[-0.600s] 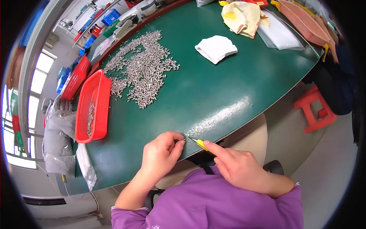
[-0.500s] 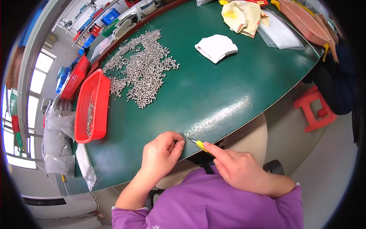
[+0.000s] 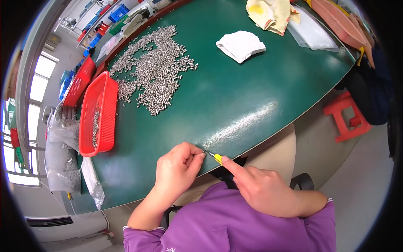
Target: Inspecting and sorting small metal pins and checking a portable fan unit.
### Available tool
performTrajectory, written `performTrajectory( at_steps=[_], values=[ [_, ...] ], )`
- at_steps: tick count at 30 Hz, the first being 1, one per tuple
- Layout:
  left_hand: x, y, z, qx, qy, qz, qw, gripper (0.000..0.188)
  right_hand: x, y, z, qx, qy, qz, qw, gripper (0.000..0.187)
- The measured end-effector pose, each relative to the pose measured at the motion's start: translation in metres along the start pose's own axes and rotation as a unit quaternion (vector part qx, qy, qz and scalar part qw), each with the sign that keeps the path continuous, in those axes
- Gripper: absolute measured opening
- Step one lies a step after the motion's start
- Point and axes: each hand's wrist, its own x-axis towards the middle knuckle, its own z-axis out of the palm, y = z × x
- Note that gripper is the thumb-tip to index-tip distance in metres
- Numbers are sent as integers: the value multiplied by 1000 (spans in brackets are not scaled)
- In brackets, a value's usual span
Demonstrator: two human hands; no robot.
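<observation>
Green worktop (image 3: 235,96) is spreading beyond the left grip (image 3: 178,166), which is pinching a small part (image 3: 204,152); alongside, the right grip (image 3: 258,185) is holding a yellow-handled tool (image 3: 218,158).

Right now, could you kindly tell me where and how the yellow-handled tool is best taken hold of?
I would grip the yellow-handled tool by its handle, coming from the right, as the right hand does: its thin tip points up and left toward the left hand, so the handle seems safer.
</observation>
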Motion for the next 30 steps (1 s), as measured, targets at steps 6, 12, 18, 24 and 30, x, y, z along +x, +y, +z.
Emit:
performTrajectory(
  at_steps=[6,12,18,24,30],
  values=[
    [1,-2,1,-18,10,15,1000,10,2,-1,2,35,4,22,999,57],
    [4,-2,-2,-27,-9,19,999,10,6,4,-6,25,-34,-6,999,62],
    [4,0,-4,-37,-26,-8,999,10,13,-2,-19,25,-87,16,996,62],
    [3,-6,-8,-52,3,11,999,8,9,3,-16,50,-73,43,995,59],
    [-9,-34,-49,-315,112,-55,941,8,10,6,-27,230,65,163,957,47]
  ],
)
